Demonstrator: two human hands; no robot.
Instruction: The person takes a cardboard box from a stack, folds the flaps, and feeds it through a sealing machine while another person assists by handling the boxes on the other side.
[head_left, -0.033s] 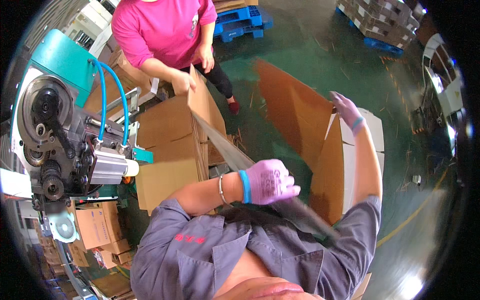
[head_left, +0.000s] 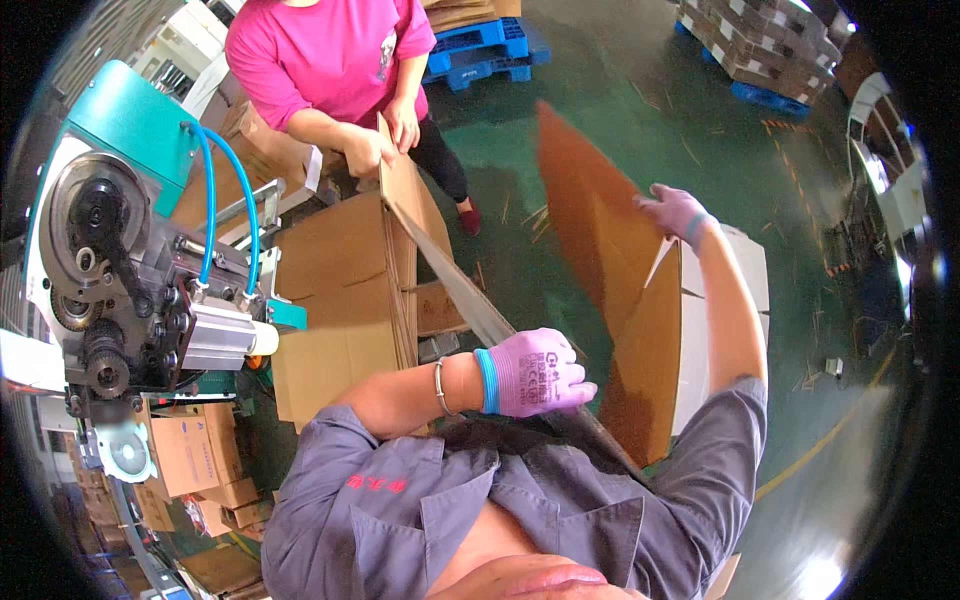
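Left hand apparently fisted around cardboard sheet edge.

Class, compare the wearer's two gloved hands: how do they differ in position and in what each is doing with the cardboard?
The left hand is close to the chest, fist closed on the cardboard sheet's edge. The right hand is stretched far out, fingers resting on a raised cardboard flap. Both wear purple gloves with blue cuffs.

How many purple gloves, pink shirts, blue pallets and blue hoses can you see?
Purple gloves: 2, one on the left hand and one on the right hand
Pink shirts: 1, on the other person
Blue pallets: 2, one behind that person and one under the stacked boxes
Blue hoses: 2, on the machine
Total: 7
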